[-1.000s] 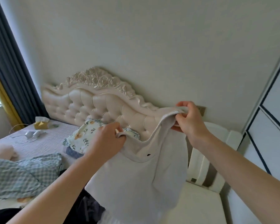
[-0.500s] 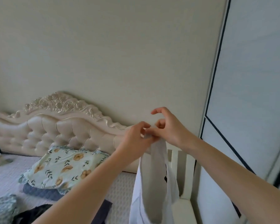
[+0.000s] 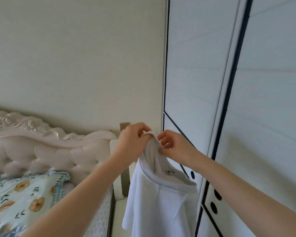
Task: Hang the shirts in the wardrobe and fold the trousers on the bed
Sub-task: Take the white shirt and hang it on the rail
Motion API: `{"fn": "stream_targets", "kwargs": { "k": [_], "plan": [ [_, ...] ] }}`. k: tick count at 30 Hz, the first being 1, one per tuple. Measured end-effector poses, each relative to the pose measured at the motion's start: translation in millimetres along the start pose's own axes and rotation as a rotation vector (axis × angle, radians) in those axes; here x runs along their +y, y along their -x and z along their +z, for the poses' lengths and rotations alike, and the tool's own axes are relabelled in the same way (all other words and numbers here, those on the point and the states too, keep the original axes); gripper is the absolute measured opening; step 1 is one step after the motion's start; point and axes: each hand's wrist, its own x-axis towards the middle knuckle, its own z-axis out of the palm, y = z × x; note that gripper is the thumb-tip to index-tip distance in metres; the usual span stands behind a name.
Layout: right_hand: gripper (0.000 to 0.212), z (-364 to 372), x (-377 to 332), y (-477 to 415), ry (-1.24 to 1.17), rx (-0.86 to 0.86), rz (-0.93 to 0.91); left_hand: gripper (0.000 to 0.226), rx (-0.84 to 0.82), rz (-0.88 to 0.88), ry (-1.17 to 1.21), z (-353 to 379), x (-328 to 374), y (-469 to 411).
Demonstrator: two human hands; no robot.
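A white shirt (image 3: 162, 202) hangs in the air in front of me, its neck opening facing up. My left hand (image 3: 132, 142) grips the bunched top of the shirt at its shoulder. Close beside it, my right hand (image 3: 173, 146) pinches the same gathered cloth between thumb and fingers. The wardrobe (image 3: 229, 100) stands just to the right, with its pale doors closed and edged in dark lines. The bed (image 3: 99, 211) lies at the lower left. No trousers are in view.
A tufted cream headboard (image 3: 41, 147) runs along the back wall. A floral pillow (image 3: 22, 194) lies on the bed. A wall socket (image 3: 124, 126) sits behind my left hand. Round dark handle holes (image 3: 214, 207) mark the lower wardrobe doors.
My view has swung right from the bed toward the wardrobe. My hands came together from the spread shirt and now hold its gathered top, with the shirt hanging down nearer the wardrobe.
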Motion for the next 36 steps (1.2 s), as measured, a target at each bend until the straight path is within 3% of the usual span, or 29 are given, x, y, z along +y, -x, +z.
{"fn": "stream_targets", "kwargs": {
  "k": [4, 7, 8, 11, 15, 19, 25, 26, 29, 31, 36],
  "plan": [
    [0.011, 0, 35, 22, 0.296, 0.063, 0.141, 0.015, 0.064, -0.021, 0.154, 12, 13, -13],
    [0.040, 6, 51, 42, 0.346, 0.304, 0.152, 0.009, 0.064, -0.002, 0.255, 14, 16, -18],
    [0.041, 9, 52, 48, 0.321, 0.364, 0.125, 0.009, 0.049, 0.018, 0.260, 16, 15, -18],
    [0.013, 21, 54, 66, 0.328, 0.253, 0.105, 0.011, -0.005, 0.077, 0.243, 24, 11, -20],
    [0.052, 37, 71, 92, 0.491, 0.046, 0.224, 0.023, -0.036, 0.069, 0.212, 33, 5, -27],
    [0.089, 32, 83, 119, 0.620, 0.154, 0.195, 0.025, -0.059, 0.010, 0.158, 33, -8, -34],
    [0.088, 5, 68, 152, 0.675, 0.407, 0.240, 0.014, -0.112, 0.017, 0.127, 37, -10, -39],
    [0.083, 0, 63, 159, 0.662, 0.427, 0.258, 0.010, -0.132, 0.022, 0.125, 40, -9, -38],
    [0.042, -14, 51, 184, 0.731, 0.474, 0.301, 0.008, -0.203, 0.021, 0.140, 49, -2, -34],
    [0.033, -21, 42, 203, 0.785, 0.501, 0.347, 0.013, -0.260, 0.056, 0.083, 57, 4, -27],
    [0.044, -28, 20, 249, 0.956, 0.497, 0.443, 0.015, -0.368, 0.181, -0.011, 79, 21, 3]
  ]
}}
